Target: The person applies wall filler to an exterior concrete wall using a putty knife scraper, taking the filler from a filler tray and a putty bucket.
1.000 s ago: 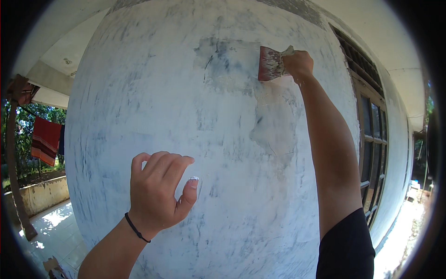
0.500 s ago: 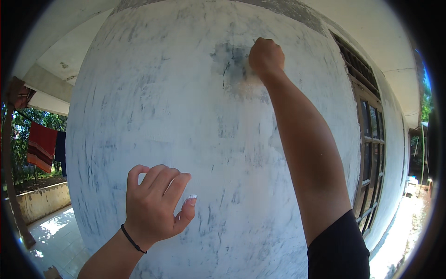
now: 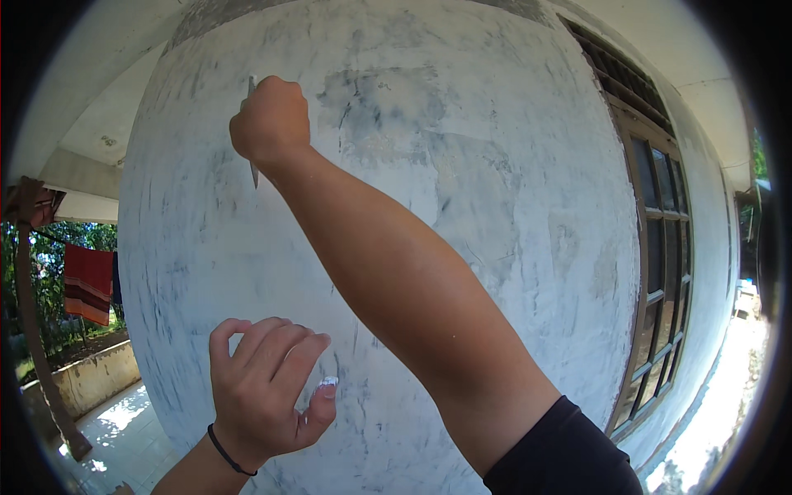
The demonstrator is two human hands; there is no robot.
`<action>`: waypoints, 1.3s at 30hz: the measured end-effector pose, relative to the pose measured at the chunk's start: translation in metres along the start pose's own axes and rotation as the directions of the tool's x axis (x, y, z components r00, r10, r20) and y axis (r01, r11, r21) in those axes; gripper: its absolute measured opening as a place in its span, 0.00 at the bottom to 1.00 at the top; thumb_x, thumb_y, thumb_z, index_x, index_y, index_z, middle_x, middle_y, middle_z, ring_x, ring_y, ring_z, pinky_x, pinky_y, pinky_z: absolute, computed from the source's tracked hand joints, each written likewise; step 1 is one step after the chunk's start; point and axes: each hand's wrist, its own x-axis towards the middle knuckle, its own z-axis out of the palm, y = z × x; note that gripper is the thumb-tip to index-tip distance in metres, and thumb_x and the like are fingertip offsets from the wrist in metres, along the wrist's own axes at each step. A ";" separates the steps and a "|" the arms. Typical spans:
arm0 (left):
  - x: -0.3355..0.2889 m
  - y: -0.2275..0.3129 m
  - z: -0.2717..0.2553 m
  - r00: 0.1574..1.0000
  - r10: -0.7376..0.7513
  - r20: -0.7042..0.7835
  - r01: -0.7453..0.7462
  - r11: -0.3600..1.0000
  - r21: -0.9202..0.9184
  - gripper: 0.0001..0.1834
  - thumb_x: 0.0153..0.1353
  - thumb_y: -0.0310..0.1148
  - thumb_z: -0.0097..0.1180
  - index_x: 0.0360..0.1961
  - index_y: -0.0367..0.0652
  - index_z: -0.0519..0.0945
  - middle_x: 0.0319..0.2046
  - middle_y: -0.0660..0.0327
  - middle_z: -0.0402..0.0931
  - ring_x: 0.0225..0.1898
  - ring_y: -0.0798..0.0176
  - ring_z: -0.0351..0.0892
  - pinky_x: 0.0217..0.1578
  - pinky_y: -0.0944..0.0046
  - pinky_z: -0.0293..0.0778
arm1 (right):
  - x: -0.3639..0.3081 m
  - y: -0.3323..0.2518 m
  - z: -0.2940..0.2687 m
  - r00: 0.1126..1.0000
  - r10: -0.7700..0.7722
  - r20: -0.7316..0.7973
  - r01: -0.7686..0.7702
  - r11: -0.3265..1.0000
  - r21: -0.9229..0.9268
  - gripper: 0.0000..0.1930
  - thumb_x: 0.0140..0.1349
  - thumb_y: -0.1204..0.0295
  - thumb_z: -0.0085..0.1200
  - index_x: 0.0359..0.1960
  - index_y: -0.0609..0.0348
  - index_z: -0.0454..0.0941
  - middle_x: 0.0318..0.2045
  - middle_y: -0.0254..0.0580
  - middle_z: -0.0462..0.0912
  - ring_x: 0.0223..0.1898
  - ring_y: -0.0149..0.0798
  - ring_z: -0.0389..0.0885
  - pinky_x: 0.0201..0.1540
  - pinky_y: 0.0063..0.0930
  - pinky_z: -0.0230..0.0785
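My right hand, closed in a fist, is raised against the upper left part of a white, grey-streaked wall. It grips a thin flat scraper, seen edge-on, whose ends show above and below the fist; the rest of it is hidden by the hand. To the right of the fist, a patch of damp-looking grey spreads over the wall. Lower down, my left hand hovers before the wall, fingers loosely curled and thumb apart, with nothing visible in it. White paste coats its thumb tip.
A wood-framed window with several panes borders the wall on the right. At the left stand a brown post and a low wall, with a red striped cloth hanging nearby. Pale floor tiles lie below.
My right hand has swept left across the upper wall with the scraper, uncovering more of the grey patch. My left hand sits slightly lower in the picture, and the view has shifted a little.
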 end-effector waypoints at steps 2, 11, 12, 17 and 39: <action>0.009 0.021 -0.001 1.000 0.000 0.023 -0.001 1.000 0.019 0.16 0.55 0.41 0.47 0.31 0.41 0.80 0.28 0.58 0.78 0.36 0.58 0.78 0.44 0.53 0.61 | 0.008 0.033 -0.040 0.995 -0.029 -0.098 0.032 0.999 0.022 0.08 0.50 0.78 0.54 0.30 0.71 0.79 0.34 0.62 0.81 0.37 0.56 0.82 0.40 0.38 0.76; 0.084 0.181 0.057 0.998 0.045 0.035 -0.042 0.996 -0.073 0.13 0.51 0.36 0.48 0.34 0.43 0.79 0.28 0.60 0.78 0.31 0.60 0.78 0.43 0.56 0.60 | 0.037 0.201 -0.356 0.902 0.103 -0.419 -0.291 0.862 -0.416 0.13 0.49 0.71 0.55 0.32 0.71 0.80 0.36 0.61 0.82 0.41 0.55 0.82 0.45 0.37 0.75; 0.091 0.202 0.065 0.999 0.039 0.023 -0.036 0.993 -0.116 0.12 0.51 0.36 0.49 0.34 0.43 0.79 0.28 0.61 0.78 0.31 0.60 0.78 0.43 0.56 0.60 | 0.028 0.203 -0.384 0.904 0.132 -0.406 -0.317 0.846 -0.430 0.14 0.49 0.70 0.54 0.33 0.71 0.80 0.36 0.61 0.82 0.41 0.55 0.82 0.44 0.37 0.75; 0.145 0.298 0.113 0.998 0.056 -0.010 -0.056 0.921 -0.386 0.13 0.52 0.37 0.50 0.35 0.43 0.80 0.28 0.62 0.79 0.31 0.62 0.78 0.40 0.60 0.60 | -0.030 0.236 -0.533 0.902 0.157 -0.403 -0.342 0.830 -0.441 0.15 0.52 0.68 0.54 0.35 0.70 0.81 0.34 0.56 0.83 0.35 0.48 0.84 0.37 0.34 0.73; 0.115 0.930 0.371 0.821 0.511 0.256 0.564 -0.652 -0.507 0.16 0.55 0.22 0.46 0.45 0.32 0.76 0.37 0.50 0.81 0.40 0.57 0.81 0.44 0.63 0.72 | -0.567 0.132 -0.919 0.093 0.176 -0.980 -0.912 0.410 -0.013 0.08 0.61 0.76 0.55 0.39 0.68 0.76 0.33 0.39 0.82 0.31 0.25 0.78 0.36 0.21 0.70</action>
